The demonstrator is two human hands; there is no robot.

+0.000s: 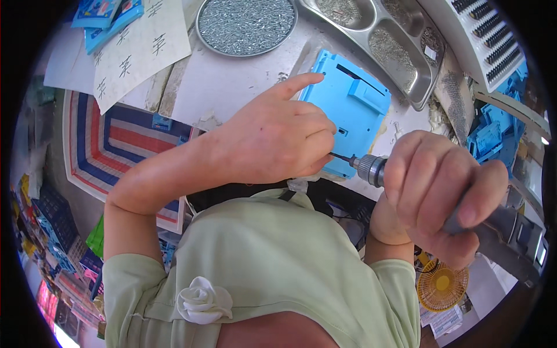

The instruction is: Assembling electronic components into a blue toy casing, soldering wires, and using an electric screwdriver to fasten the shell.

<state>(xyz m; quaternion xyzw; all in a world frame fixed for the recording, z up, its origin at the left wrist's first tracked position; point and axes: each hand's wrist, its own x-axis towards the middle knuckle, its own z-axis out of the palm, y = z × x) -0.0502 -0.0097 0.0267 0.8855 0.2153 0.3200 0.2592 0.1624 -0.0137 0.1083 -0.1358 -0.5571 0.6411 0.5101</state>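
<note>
A light-blue plastic housing (354, 110) with slots and a raised block lies on the white work surface. My left hand (278, 136) rests over its left side, index finger stretched toward the top left corner and the other fingers curled in. Whatever those curled fingers hold is hidden. An electric screwdriver (369, 169) lies nearly level in my closed right hand (441, 191), its grey body running off to the lower right. Its thin dark bit points left, with the tip beside the curled left fingers at the housing's lower part.
Beyond the left hand sits a round metal dish (249, 54) full of small screws. A divided steel tray (419, 104) with small metal parts stands beyond the housing. Black coil-like pieces fill a white rack (464, 40). More blue parts (487, 139) lie at right; a striped container (81, 151) is at left.
</note>
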